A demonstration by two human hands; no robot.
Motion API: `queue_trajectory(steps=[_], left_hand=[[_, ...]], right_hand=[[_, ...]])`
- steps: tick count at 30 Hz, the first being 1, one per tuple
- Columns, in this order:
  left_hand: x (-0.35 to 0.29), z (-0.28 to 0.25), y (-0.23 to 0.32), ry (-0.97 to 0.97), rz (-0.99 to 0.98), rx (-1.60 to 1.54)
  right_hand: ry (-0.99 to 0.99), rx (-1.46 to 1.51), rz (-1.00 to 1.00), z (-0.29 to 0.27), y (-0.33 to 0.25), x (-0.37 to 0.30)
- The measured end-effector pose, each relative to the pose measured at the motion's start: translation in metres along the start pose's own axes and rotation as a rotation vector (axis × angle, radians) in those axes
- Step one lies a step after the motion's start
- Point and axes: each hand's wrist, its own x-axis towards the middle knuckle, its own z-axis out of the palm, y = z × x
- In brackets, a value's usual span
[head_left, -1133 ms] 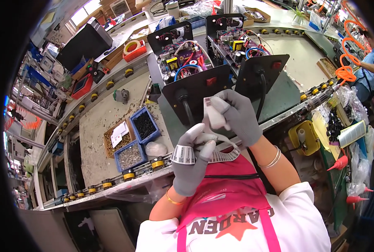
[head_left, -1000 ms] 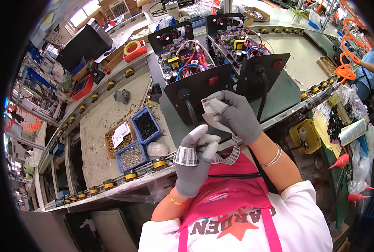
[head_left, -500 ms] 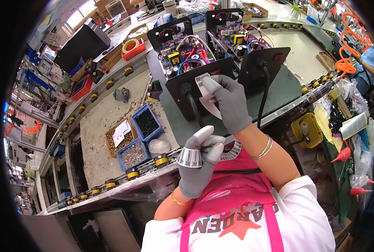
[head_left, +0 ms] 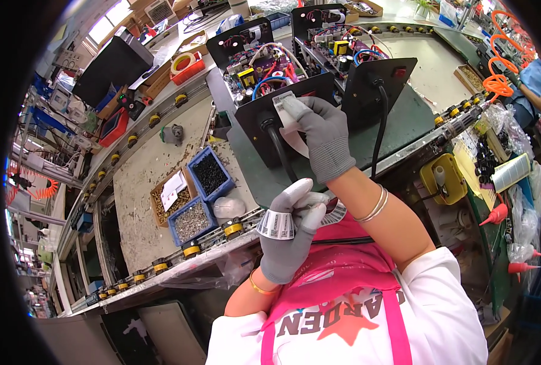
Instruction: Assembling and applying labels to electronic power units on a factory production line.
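My right hand [head_left: 328, 137], in a grey glove with white fingertips, pinches a white printed label [head_left: 280, 102] against the upper part of a black end panel [head_left: 255, 146]. From under its fingers a pale backing strip [head_left: 296, 143] curls down. That panel belongs to the left of two opened electronic units [head_left: 264, 72], with its circuit board and wires exposed. Lower down, my left hand [head_left: 282, 258], gloved alike, has its fingers curled in on a strip of labels [head_left: 276, 225] that wraps around it. The left fingertips partly hide the strip.
A second opened unit [head_left: 349, 55] stands on the right, its black cord [head_left: 381, 134] hanging down. Blue bins [head_left: 229, 184] of small parts sit left on the worktop, beside the roller rail [head_left: 191, 249]. A yellow container [head_left: 424, 173] lies right; another person [head_left: 535, 85] is far right.
The view has shifted slightly. My right hand has slid the label a little left along the black panel. My left hand keeps its hold on the label strip.
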Motion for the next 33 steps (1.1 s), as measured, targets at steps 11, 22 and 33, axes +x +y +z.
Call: queue_trajectory(steps=[11,22,33], left_hand=[[-0.002,-0.004,-0.002,-0.02,0.002,0.023],[-0.001,-0.001,0.002,-0.028,0.031,0.048],[0.012,0.011,0.004,0.071,0.108,0.172]], right_hand=[[0.058,-0.074,0.021,0.001,0.004,0.003],[0.143,-0.017,-0.061,0.009,0.011,0.011],[-0.049,-0.187,-0.126,-0.054,-0.026,-0.051]])
